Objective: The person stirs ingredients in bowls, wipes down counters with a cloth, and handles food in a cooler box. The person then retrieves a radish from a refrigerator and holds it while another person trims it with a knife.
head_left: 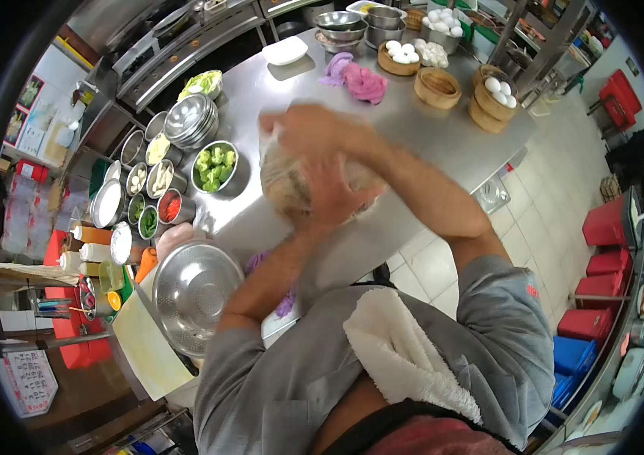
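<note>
A clear plastic bag (282,182) with pale brownish contents lies on the steel table in front of me. What fills it is too blurred to name. My left hand (329,193) is pressed around the near right side of the bag, gripping it. Across the top of the bag reaches my right hand (307,130), its fingers smeared by motion and close to the whitish plastic at the upper left. Whether those fingers pinch the plastic does not show.
Left of the bag stand a bowl of broccoli (214,167), stacked metal bowls (191,120), several ingredient containers and a large colander (197,296). Farther back are a white dish (285,51), pink cloth (364,82) and bamboo steamers (437,88), some holding eggs (500,91).
</note>
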A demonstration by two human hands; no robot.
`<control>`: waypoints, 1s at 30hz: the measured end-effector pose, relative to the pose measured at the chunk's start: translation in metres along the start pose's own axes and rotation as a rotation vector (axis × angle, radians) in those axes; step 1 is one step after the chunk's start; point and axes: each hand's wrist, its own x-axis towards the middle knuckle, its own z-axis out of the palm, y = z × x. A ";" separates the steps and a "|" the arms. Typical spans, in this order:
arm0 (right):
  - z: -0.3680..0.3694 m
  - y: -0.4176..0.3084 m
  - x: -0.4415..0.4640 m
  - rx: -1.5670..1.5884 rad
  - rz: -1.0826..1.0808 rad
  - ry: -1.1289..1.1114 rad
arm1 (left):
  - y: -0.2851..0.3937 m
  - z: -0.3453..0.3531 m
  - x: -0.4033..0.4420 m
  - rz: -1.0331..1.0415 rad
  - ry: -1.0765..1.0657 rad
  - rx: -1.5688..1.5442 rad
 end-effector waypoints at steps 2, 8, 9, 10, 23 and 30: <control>0.007 -0.026 -0.024 -0.125 -0.043 -0.297 | 0.005 0.015 0.015 -0.127 0.177 -0.055; 0.002 0.030 -0.054 -0.100 -0.434 -0.187 | -0.044 0.062 0.018 -0.870 0.594 -0.768; -0.002 0.059 -0.039 0.106 -0.435 -0.080 | -0.058 0.065 0.020 -1.004 0.622 -0.972; -0.005 0.090 -0.031 0.203 -0.294 0.107 | -0.067 0.065 0.025 -1.127 0.645 -1.182; 0.036 0.368 0.029 0.039 0.866 0.106 | -0.069 -0.032 0.004 -0.741 1.304 -0.770; 0.091 0.337 0.042 -0.249 0.517 -0.219 | -0.123 -0.019 -0.016 -0.788 1.171 0.062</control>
